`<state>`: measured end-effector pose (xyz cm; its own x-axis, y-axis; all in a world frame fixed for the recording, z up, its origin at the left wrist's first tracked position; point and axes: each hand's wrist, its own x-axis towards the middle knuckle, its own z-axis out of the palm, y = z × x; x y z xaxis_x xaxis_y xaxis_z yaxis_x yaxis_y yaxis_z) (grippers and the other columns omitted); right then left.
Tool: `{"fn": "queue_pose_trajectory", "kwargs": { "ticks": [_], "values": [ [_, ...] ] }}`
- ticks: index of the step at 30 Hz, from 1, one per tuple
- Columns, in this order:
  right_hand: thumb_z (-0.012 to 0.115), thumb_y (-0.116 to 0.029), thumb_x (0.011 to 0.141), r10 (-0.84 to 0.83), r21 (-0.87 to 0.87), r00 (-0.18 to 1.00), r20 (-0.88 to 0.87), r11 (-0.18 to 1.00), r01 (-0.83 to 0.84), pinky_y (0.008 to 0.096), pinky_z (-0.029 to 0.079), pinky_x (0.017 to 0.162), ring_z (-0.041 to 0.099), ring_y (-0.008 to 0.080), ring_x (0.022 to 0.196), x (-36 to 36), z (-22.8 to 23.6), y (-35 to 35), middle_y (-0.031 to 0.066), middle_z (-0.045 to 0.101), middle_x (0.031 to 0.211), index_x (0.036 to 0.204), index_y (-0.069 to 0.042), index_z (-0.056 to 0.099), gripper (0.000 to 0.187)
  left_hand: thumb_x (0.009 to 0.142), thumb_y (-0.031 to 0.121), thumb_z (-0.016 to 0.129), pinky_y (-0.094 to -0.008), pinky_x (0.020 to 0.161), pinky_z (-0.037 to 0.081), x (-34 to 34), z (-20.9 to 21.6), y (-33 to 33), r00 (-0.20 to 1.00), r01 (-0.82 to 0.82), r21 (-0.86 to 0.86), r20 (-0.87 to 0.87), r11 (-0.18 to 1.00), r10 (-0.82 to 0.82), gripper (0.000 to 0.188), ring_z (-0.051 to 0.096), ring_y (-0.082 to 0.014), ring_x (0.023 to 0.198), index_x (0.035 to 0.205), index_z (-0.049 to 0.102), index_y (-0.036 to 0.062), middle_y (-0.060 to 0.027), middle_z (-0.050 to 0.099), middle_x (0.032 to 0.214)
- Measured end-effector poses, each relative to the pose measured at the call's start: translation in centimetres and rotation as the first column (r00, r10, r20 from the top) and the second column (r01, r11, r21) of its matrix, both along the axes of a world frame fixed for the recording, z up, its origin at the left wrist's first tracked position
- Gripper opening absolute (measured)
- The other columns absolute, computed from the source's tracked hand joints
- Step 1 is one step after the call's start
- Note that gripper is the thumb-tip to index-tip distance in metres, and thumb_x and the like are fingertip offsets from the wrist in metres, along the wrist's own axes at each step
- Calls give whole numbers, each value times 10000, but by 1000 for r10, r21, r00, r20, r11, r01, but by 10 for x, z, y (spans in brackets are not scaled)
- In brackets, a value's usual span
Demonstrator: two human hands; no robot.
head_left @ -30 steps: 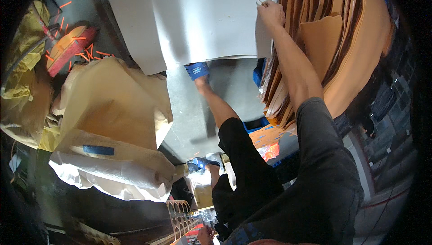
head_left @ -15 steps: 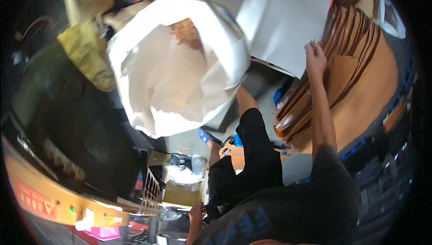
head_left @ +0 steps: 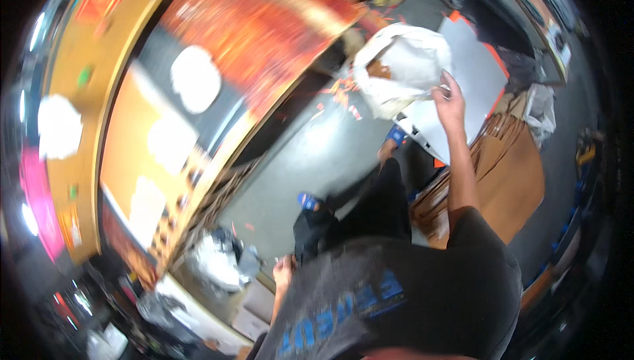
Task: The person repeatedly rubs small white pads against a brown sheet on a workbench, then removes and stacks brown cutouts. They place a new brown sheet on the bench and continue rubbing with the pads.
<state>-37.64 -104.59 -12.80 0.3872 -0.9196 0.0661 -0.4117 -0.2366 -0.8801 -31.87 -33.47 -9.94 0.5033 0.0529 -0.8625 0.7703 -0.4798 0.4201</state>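
A white sack point(head_left: 403, 99) stands on the floor ahead and to the right, its mouth gaping, with some brown scraps inside. My right hand point(head_left: 450, 99) is at the sack's right rim, its fingers partly spread; whether it touches the rim I cannot tell. Low beside my left thigh, my left hand point(head_left: 283, 271) has its fingers curled in. Anything inside that hand is hidden. Large white sheets with orange edges point(head_left: 472, 63) lie just right of the sack.
A stack of brown cardboard point(head_left: 508, 181) lies to the right. On the left is a machine bed with a blurred orange-red sheet point(head_left: 264, 16) and a yellow beam point(head_left: 82, 96). Orange scraps point(head_left: 343, 89) litter the grey floor. Clear plastic point(head_left: 218, 261) fills a box near my left hand.
The view has swung left, bringing the machine bed into sight. The sack now appears smaller and farther right. My right hand has gone from beside the cardboard to the sack's rim.
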Motion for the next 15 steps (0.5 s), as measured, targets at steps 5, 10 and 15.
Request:
{"fn": "queue_pose_trajectory", "kwargs": {
  "ticks": [5,10,15],
  "values": [
    [640,-186,999,495,584,846,-199,753,-303,351,469,549,533,155,565,18,-35,215,38,563,637,849,-27,635,219,1072,241,615,-283,515,424,16,-3,124,925,-346,-132,118,929,361,271,561,-98,625,905,681,38,-2,640,759],
    [629,-89,952,871,670,474,-126,427,-607,321,477,596,558,105,651,46,-33,356,-16,617,722,869,12,717,158,1083,272,632,-294,630,578,56,42,177,714,-571,-291,285,767,640,251,680,-128,751,1152,701,41,-29,719,950],
    [627,-128,999,926,574,347,-147,366,-733,235,417,654,478,24,726,184,60,439,-89,550,779,871,-42,662,158,1092,294,638,-260,686,561,156,92,212,661,-493,-339,453,801,598,296,677,-98,811,1201,714,29,-31,738,997]
  ]
}}
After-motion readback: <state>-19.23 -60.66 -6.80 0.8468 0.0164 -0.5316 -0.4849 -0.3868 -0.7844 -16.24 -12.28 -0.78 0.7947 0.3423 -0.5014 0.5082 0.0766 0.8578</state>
